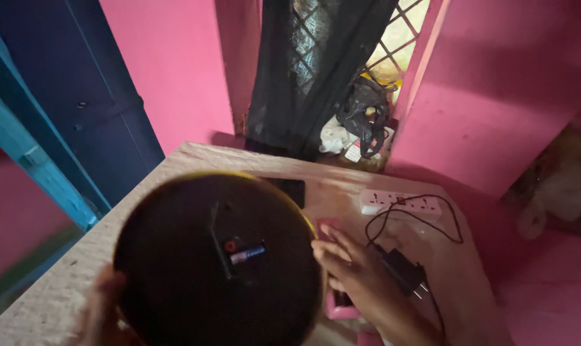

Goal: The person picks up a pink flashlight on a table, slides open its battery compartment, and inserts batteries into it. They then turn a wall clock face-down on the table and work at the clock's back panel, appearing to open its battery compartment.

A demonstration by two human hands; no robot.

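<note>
A large round dark clock back point(217, 256), smooth with a thin yellowish rim, lies over the pale grainy tabletop point(60, 288); a small cylindrical battery point(247, 254) sits in its central slot. The left hand point(101, 314) grips the lower-left edge, its fingers hidden, so their state cannot be told; the right hand point(358, 275) rests at the right rim, fingers point(329, 247) loosely together, beside a black charger plug point(402, 270) and a white rectangular power strip point(400, 202).

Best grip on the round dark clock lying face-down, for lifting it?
Grip the round dark clock at its yellow-edged rim, from opposite sides. It lies flat with its back up; the left hand and right hand already sit at the rim. Avoid the central battery compartment.
</note>
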